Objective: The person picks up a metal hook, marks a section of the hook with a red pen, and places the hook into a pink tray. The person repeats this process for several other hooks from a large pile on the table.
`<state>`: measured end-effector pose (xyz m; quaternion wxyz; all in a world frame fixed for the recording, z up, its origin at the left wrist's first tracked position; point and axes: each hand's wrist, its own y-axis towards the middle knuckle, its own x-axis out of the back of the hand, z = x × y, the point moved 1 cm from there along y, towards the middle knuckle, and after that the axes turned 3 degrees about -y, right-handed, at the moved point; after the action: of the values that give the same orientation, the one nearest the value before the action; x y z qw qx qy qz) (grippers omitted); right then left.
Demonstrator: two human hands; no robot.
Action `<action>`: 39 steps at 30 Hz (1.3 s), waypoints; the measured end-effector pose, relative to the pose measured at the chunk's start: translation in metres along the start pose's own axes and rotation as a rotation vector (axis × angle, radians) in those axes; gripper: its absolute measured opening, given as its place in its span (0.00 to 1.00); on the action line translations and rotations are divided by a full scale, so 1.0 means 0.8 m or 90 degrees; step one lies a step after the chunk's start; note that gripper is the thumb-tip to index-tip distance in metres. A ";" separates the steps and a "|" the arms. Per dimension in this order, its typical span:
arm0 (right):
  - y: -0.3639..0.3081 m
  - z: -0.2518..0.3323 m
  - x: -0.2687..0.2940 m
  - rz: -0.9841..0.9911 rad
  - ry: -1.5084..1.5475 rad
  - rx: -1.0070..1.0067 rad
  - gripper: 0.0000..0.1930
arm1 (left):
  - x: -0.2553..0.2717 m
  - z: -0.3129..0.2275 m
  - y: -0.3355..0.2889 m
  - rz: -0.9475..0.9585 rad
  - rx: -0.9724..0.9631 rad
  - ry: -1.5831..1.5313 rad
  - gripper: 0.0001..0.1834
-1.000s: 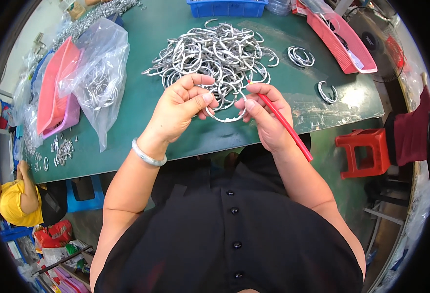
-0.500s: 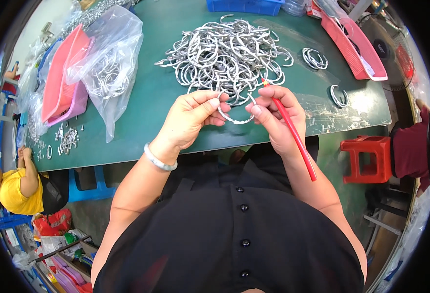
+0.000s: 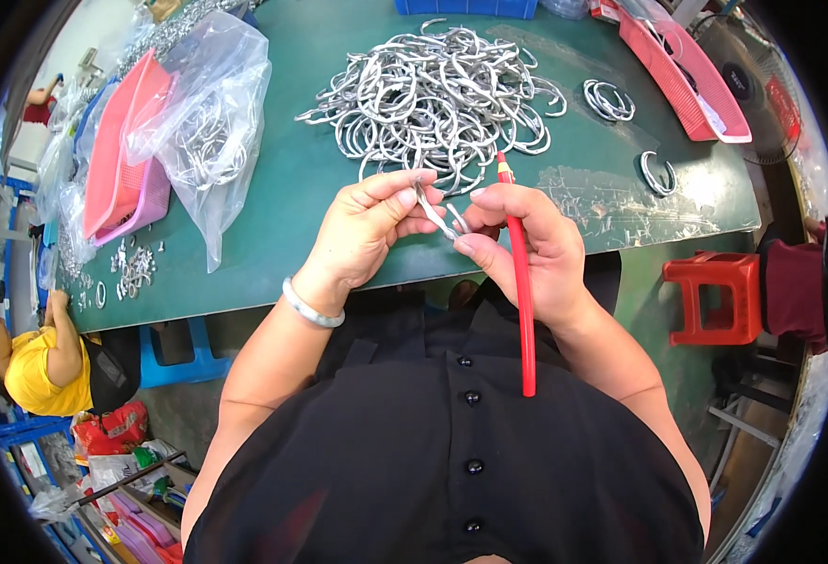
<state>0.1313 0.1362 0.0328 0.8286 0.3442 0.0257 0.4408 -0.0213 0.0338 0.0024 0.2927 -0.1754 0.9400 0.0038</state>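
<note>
Between my hands, just over the table's near edge, is a silvery open cuff bangle [image 3: 439,219], tilted so that it shows partly edge-on. My left hand [image 3: 373,214] pinches one end between thumb and fingers. Thumb and fingers of my right hand [image 3: 531,246] are closed on the other side. A red pencil [image 3: 523,301] is also tucked in my right hand, its tip pointing away from me and its long end toward my body. Directly beyond my hands lies a big tangled heap of similar bangles [image 3: 433,103].
To the left are a clear plastic bag [image 3: 209,141] with bangles, stacked pink baskets [image 3: 122,155] and small metal bits [image 3: 134,268]. At right lie loose bangles [image 3: 607,100], a single bangle [image 3: 658,175] and a pink basket [image 3: 682,80]. A person in yellow [image 3: 45,367] sits left.
The bangle has turned from lying open toward me to a tilted, nearly edge-on pose. The red pencil has swung more upright in my right hand.
</note>
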 end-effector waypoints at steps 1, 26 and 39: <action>-0.001 -0.002 -0.001 -0.029 0.010 -0.009 0.19 | 0.000 0.000 0.000 -0.008 -0.003 0.003 0.13; -0.019 -0.034 0.011 -0.093 0.054 -0.074 0.12 | -0.038 -0.033 -0.030 0.023 -0.562 0.719 0.11; -0.018 -0.035 0.008 -0.075 0.334 -0.417 0.11 | -0.021 -0.012 -0.015 -0.143 -0.023 0.108 0.08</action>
<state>0.1357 0.1512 0.0049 0.8835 -0.0630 0.1139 0.4499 -0.0094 0.0273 0.0207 0.2076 -0.2842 0.9356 -0.0271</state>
